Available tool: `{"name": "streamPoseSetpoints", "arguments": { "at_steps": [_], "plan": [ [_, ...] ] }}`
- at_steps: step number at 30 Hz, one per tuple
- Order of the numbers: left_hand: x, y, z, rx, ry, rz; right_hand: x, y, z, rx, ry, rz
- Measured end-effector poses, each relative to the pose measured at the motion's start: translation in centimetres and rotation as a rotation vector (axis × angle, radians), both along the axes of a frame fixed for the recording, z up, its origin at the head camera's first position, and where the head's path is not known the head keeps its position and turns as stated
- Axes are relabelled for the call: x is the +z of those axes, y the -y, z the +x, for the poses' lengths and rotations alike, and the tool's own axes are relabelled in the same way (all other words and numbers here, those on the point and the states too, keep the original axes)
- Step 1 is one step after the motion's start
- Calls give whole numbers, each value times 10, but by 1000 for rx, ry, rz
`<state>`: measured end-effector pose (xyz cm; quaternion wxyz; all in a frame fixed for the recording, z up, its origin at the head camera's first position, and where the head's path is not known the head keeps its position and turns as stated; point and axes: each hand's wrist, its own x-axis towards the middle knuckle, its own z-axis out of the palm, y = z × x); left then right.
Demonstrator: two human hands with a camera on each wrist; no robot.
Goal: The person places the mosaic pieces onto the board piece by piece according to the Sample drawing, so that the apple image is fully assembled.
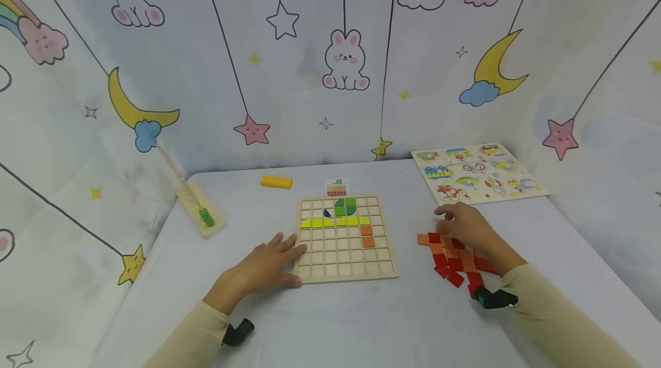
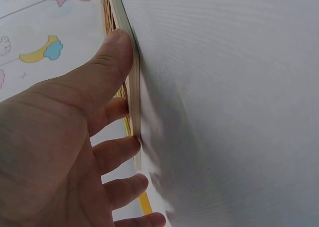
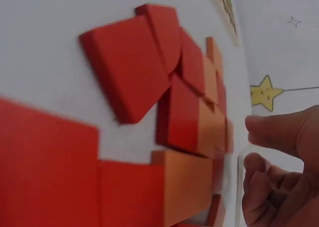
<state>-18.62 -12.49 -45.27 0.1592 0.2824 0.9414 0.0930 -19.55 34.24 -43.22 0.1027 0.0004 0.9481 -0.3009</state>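
A wooden grid board (image 1: 346, 283) lies mid-table with green, yellow and dark blue tiles and two orange square tiles (image 1: 367, 235) in its cells. My left hand (image 1: 265, 264) rests at its left side, fingers spread, with the thumb along the board's edge in the left wrist view. On the right, my right hand (image 1: 467, 227) hovers over the far end of a group of loose red and orange tiles (image 3: 182, 112). Its fingers are loosely bent, and a gap shows between thumb and forefinger with nothing in it.
A small picture card (image 1: 338, 187) lies behind the board, and a yellow block (image 1: 276, 182) sits to its left. At the far left is a wooden piece with a green caterpillar (image 1: 205, 216). A picture puzzle board (image 1: 480, 175) lies at the back right, near the patterned backdrop.
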Motion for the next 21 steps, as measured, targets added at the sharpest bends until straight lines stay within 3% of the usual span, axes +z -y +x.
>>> {"name": "streamPoseSetpoints", "arguments": {
  "at_steps": [5,9,11,14,18,21],
  "plan": [
    [1,1,0,1,-2,4,-10,-13,2,32,-3,70],
    [1,1,0,-2,-1,7,-13,-14,2,-7,-19,11],
    [1,0,1,-2,1,5,-14,-15,2,-55,-14,-66],
    [1,0,2,1,6,5,-13,-17,1,-135,-7,-277],
    [1,0,2,6,10,5,-12,-15,0,-179,-32,-519],
    [0,0,2,4,2,0,-11,-10,-1,-199,-40,-598]
  ]
}}
